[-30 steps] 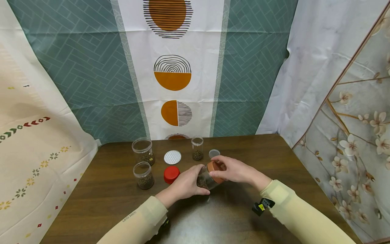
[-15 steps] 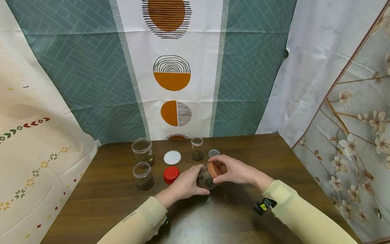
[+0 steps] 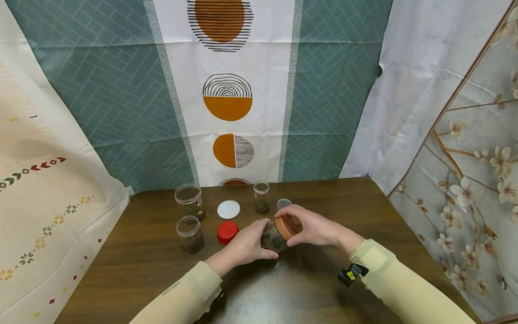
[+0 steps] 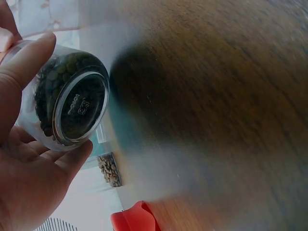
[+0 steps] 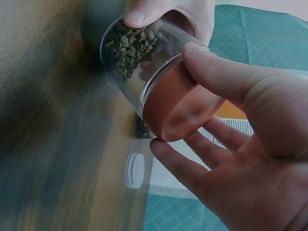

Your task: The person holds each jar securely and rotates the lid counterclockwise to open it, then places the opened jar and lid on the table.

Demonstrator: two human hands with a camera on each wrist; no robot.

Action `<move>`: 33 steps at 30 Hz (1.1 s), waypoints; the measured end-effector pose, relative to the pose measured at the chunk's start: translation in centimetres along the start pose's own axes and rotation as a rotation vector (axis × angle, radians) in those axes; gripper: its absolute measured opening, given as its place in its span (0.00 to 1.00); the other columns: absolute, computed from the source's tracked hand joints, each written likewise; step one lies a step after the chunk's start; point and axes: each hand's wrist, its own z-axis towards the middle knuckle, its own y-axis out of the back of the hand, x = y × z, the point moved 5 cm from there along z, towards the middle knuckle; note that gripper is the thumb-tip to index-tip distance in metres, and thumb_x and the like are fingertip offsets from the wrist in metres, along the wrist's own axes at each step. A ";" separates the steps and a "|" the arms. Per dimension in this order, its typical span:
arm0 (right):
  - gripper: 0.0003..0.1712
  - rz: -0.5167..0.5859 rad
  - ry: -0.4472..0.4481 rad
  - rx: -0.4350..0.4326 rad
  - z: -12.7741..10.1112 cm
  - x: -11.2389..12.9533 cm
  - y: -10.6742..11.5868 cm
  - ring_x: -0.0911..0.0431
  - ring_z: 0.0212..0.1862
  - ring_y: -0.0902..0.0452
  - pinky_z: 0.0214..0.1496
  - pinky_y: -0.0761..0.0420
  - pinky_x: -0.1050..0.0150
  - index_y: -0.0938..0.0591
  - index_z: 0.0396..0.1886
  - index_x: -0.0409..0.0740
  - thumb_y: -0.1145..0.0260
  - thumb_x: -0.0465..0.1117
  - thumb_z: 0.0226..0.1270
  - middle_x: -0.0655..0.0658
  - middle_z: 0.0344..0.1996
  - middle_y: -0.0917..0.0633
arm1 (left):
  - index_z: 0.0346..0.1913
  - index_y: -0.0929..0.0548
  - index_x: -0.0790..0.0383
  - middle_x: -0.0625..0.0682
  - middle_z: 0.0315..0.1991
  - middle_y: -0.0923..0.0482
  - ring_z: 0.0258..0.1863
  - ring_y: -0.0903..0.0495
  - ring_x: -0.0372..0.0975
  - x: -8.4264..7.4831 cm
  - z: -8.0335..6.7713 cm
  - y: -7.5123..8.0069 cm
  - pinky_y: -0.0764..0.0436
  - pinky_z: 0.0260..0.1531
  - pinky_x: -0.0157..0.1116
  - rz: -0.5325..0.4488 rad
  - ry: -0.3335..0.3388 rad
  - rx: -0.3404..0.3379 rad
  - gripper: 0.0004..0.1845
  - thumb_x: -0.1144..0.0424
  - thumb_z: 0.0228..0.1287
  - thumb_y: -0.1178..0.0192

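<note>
A clear jar (image 5: 130,53) partly filled with greenish-brown pellets is tilted above the table between both hands. My left hand (image 3: 252,243) grips its body, thumb and fingers round opposite sides. In the left wrist view the round base of the jar (image 4: 79,108) faces the camera. An orange-brown lid (image 5: 175,103) sits on the jar's mouth, turned toward the right. My right hand (image 3: 310,226) holds this lid by its edge, thumb on one side and fingertips on the other; the right wrist view shows a space between palm and lid.
Two open clear jars with pellets, one behind (image 3: 189,200) and one in front (image 3: 191,234), stand at left. A red lid (image 3: 228,231) lies beside my left hand. Further back are a white patterned disc (image 3: 228,209), a slim open jar (image 3: 261,198) and a small clear lid (image 3: 283,203).
My right hand has shifted its hold round the lid, the thumb moving from the lid's side down to its lower edge. My left hand and the jar stay nearly still.
</note>
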 end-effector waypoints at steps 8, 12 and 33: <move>0.46 0.000 0.015 0.015 -0.1 0.2 -0.1 0.46 0.67 0.25 0.67 0.20 0.41 0.28 0.82 0.47 0.16 0.44 0.69 0.41 0.73 0.26 | 0.74 0.26 0.62 0.53 0.61 0.19 0.53 0.18 0.43 0.0 0.0 0.0 0.16 0.55 0.46 -0.004 0.002 0.005 0.49 0.45 0.55 0.13; 0.44 -0.037 -0.084 0.001 0.0 -0.1 0.1 0.45 0.69 0.24 0.70 0.21 0.40 0.30 0.84 0.45 0.25 0.56 0.78 0.38 0.74 0.26 | 0.74 0.26 0.62 0.54 0.61 0.19 0.54 0.18 0.44 0.0 0.0 0.0 0.16 0.56 0.47 -0.008 0.005 0.012 0.49 0.45 0.55 0.13; 0.43 -0.049 -0.223 0.003 0.9 -0.1 0.0 0.51 0.55 0.19 0.52 0.14 0.53 0.26 0.79 0.40 0.25 0.59 0.76 0.44 0.58 0.16 | 0.75 0.27 0.64 0.57 0.65 0.20 0.56 0.18 0.45 -0.1 0.1 0.0 0.16 0.58 0.47 0.003 -0.009 0.015 0.51 0.45 0.56 0.13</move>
